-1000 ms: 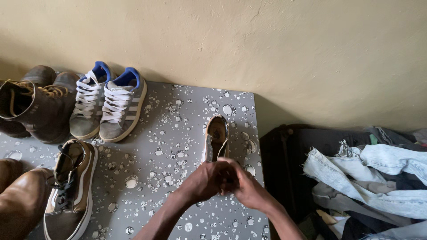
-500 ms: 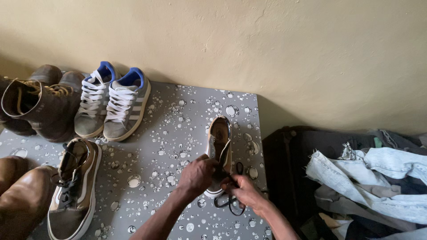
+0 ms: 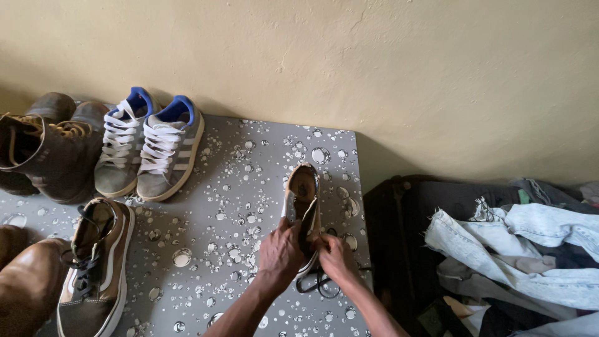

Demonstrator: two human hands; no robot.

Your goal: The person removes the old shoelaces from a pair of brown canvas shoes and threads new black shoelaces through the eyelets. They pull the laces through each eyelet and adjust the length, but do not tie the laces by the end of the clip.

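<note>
Grey, droplet-patterned covering lies over the counter [image 3: 206,206], and near its right edge sits a low brown shoe [image 3: 302,200], heel toward the wall, toe toward the person; the left hand [image 3: 281,253] clasps the shoe's near end with its fingers curled round the left side, while the right hand [image 3: 334,256] pinches at the shoe's right side, fingers closed, just beside the left; a dark lace [image 3: 318,284] loops loose on the counter under the right hand. Well apart to the left, a pair of grey sneakers [image 3: 150,150] with white laces and blue lining stands against the tan wall [image 3: 374,68]; beside them, dark brown boots [image 3: 47,146]; nearer the person, a second low brown shoe [image 3: 93,268] with black laces lies next to a tan leather boot [image 3: 25,287]. Right of the counter, pale denim clothes [image 3: 518,249] are heaped on a dark bag [image 3: 399,231].
</note>
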